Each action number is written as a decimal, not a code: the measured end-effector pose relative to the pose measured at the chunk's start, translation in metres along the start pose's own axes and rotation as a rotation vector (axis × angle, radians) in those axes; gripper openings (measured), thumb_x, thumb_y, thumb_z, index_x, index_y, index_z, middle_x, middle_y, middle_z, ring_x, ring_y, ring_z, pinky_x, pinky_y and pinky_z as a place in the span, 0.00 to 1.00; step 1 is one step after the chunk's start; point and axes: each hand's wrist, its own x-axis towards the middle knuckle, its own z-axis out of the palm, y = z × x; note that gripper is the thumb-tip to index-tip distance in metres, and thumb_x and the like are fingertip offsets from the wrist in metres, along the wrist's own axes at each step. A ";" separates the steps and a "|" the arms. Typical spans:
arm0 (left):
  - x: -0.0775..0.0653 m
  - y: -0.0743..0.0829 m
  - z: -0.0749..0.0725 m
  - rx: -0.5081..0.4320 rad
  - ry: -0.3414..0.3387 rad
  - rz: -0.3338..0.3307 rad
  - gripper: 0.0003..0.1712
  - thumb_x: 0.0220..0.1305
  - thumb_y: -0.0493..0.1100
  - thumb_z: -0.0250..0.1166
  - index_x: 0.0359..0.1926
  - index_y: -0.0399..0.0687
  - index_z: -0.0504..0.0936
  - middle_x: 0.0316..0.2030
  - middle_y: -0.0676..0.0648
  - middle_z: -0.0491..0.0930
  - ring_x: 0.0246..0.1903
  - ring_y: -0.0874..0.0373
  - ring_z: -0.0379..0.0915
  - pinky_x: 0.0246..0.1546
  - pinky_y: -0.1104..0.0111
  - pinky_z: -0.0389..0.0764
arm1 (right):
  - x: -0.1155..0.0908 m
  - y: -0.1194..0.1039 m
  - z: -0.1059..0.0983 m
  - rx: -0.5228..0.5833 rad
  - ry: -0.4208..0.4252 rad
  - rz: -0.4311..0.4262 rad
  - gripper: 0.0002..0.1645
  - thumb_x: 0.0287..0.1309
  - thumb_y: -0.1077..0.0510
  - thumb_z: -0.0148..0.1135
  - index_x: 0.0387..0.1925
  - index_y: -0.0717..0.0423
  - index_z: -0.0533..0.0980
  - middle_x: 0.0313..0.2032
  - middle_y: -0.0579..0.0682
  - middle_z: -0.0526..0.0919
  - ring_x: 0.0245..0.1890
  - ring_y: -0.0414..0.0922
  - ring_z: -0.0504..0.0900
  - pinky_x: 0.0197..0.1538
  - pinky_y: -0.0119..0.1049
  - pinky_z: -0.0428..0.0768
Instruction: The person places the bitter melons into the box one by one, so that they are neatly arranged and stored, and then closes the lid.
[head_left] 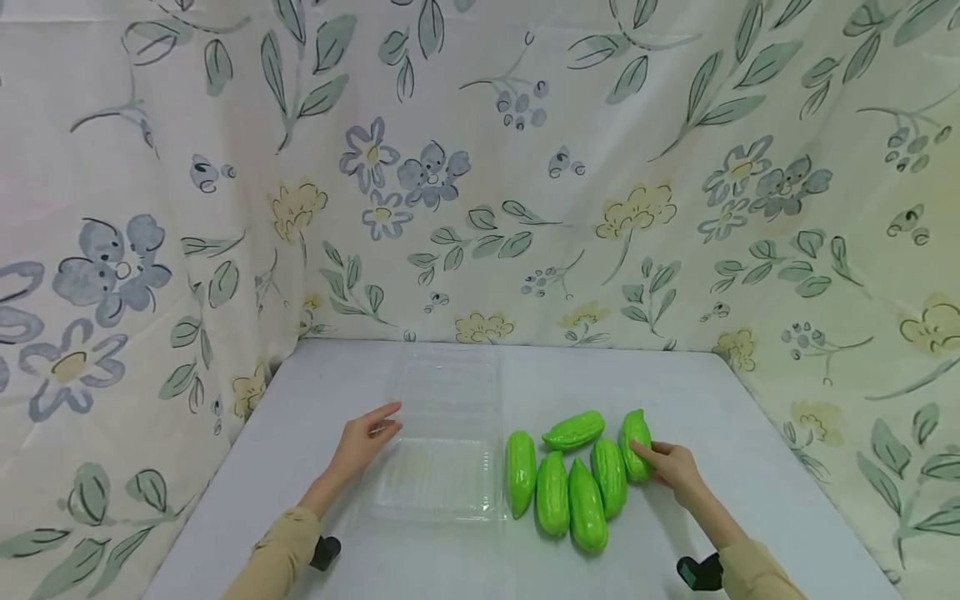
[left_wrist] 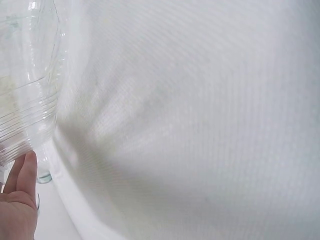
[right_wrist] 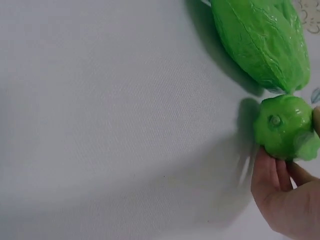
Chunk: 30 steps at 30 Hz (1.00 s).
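Bright green, ridged bitter melons lie in a loose group on the table's right half. My right hand point(head_left: 675, 468) grips the rightmost bitter melon point(head_left: 635, 446) between thumb and fingers; the right wrist view shows this bitter melon point(right_wrist: 282, 125) end-on with the fingers around its side. A clear plastic clamshell container point(head_left: 442, 479) lies with its lid folded back, left of the melons. At its left side is my left hand point(head_left: 365, 437), thumb and fingers apart and extended. In the left wrist view, the fingertips touch the ribbed edge of the container point(left_wrist: 30, 107).
Several other bitter melons point(head_left: 552, 493) lie close together between the container and my right hand. The white table point(head_left: 645, 375) ends at a floral curtain point(head_left: 525, 167) on the back and sides. Black wrist straps point(head_left: 701, 573) sit by the sleeves.
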 end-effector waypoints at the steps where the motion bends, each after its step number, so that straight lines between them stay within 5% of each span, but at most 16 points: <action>1: 0.000 0.000 0.000 0.002 0.000 -0.001 0.24 0.62 0.40 0.64 0.59 0.39 0.75 0.59 0.39 0.75 0.46 0.48 0.82 0.49 0.60 0.82 | 0.000 0.000 0.000 0.000 0.007 -0.008 0.49 0.61 0.39 0.56 0.64 0.77 0.58 0.63 0.75 0.61 0.52 0.58 0.75 0.44 0.36 0.84; 9: 0.002 -0.002 0.002 0.021 0.022 0.031 0.23 0.61 0.38 0.64 0.58 0.37 0.76 0.57 0.37 0.76 0.44 0.50 0.83 0.47 0.62 0.84 | -0.004 -0.005 -0.004 -0.006 0.056 -0.065 0.50 0.62 0.36 0.53 0.65 0.76 0.57 0.63 0.74 0.62 0.61 0.64 0.68 0.54 0.43 0.82; 30: 0.000 -0.002 0.001 0.013 -0.003 -0.001 0.24 0.63 0.41 0.63 0.60 0.39 0.74 0.60 0.40 0.74 0.47 0.48 0.81 0.50 0.62 0.82 | -0.015 -0.029 -0.003 0.099 0.078 -0.066 0.53 0.60 0.34 0.54 0.67 0.73 0.55 0.65 0.72 0.61 0.64 0.62 0.66 0.55 0.38 0.81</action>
